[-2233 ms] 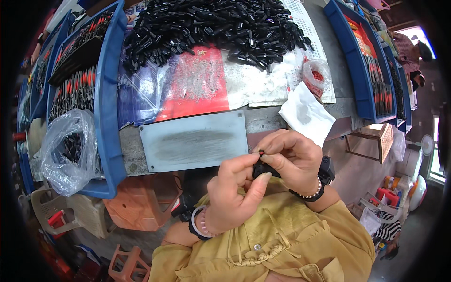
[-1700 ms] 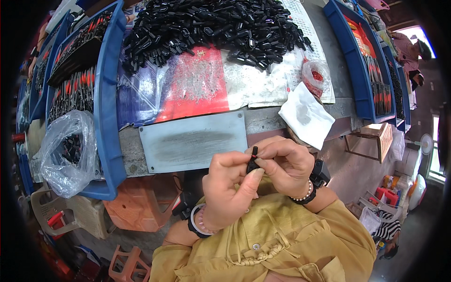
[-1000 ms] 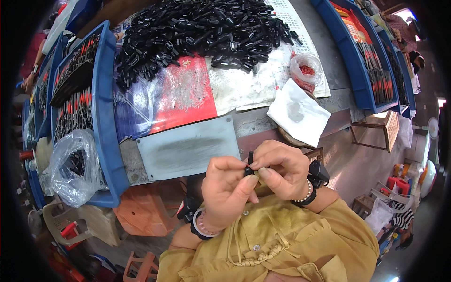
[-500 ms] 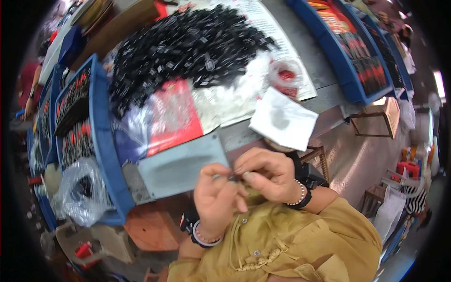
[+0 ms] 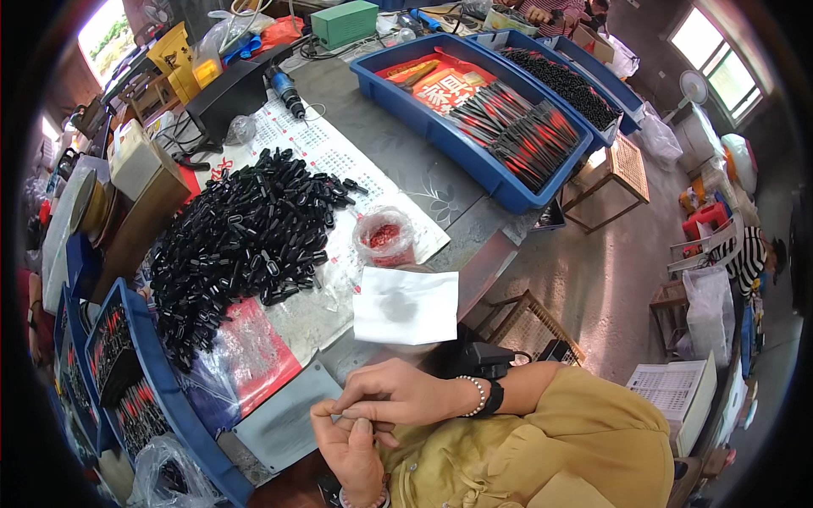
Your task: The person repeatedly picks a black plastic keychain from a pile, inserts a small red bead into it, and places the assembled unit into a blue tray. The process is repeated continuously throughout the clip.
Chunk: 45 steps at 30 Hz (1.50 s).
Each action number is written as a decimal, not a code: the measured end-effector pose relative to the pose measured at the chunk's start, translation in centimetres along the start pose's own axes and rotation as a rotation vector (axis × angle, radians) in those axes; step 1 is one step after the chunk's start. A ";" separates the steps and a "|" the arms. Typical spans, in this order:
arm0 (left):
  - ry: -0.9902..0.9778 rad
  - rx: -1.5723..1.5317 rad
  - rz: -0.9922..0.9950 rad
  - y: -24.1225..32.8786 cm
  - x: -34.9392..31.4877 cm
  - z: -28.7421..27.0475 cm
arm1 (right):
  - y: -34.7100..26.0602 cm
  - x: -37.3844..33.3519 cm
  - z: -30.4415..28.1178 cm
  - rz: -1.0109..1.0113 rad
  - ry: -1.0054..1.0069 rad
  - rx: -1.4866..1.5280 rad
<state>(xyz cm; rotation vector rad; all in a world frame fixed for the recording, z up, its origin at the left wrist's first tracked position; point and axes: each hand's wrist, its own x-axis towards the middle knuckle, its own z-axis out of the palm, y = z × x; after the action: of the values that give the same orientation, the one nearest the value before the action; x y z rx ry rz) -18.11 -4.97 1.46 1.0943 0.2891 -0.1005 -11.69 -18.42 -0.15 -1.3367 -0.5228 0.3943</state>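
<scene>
While both hands are drawn close to the chest below the tabletop (image 5: 440, 178) edge, a small part is kept between them, mostly hidden. The right hand (image 5: 398, 396) is laid over the left hand (image 5: 351, 444); fingertips of both are pressed together, pinching something too small to identify, presumably for fine control. Within reach, a heap of black plastic pieces (image 5: 241, 241) is spread on a printed sheet. A white paper (image 5: 405, 305) lies at the near edge, a small bag of red bits (image 5: 383, 237) just beyond. Blue trays (image 5: 474, 144) are set further off.
</scene>
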 end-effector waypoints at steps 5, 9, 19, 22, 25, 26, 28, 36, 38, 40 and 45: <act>-0.062 -0.027 -0.101 1.8 0.2 -1.3 | -1.4 0.4 -0.8 -0.046 0.034 -0.077; -0.044 -0.192 -0.073 3.7 1.2 -3.6 | -2.5 -0.5 -1.8 0.249 0.144 0.302; -0.063 -0.258 -0.005 9.0 7.3 -5.5 | -2.5 -1.7 -2.4 0.273 0.029 0.138; 0.021 0.358 0.108 9.5 10.0 -4.9 | -2.6 -2.0 -2.7 0.272 0.016 0.124; 0.028 0.939 0.365 8.4 13.6 -4.1 | -2.9 -2.1 -3.0 0.281 0.001 0.140; 0.036 1.096 0.453 7.8 14.8 -3.9 | -3.2 -2.1 -3.1 0.285 -0.007 0.134; 0.065 1.344 0.582 6.7 16.5 -3.6 | -3.7 -2.0 -3.3 0.271 -0.021 0.098; 0.069 1.509 0.644 4.9 19.0 -3.8 | -6.6 -1.2 -7.7 0.084 0.092 -0.423; 0.039 1.508 0.606 5.0 18.5 -4.3 | -6.6 0.1 -9.8 0.025 0.231 -0.605; 0.000 1.485 0.627 4.9 18.3 -4.4 | -6.1 2.4 -12.3 -0.023 0.298 -0.801; -0.039 1.597 0.698 4.7 17.8 -4.5 | -3.6 7.9 -15.6 -0.017 0.062 -1.327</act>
<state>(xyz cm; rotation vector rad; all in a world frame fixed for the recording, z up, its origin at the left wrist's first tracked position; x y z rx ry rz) -0.80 2.23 -1.43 2.7049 -0.3324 0.3441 3.61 -27.38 2.15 -2.5963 -0.7821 -0.0794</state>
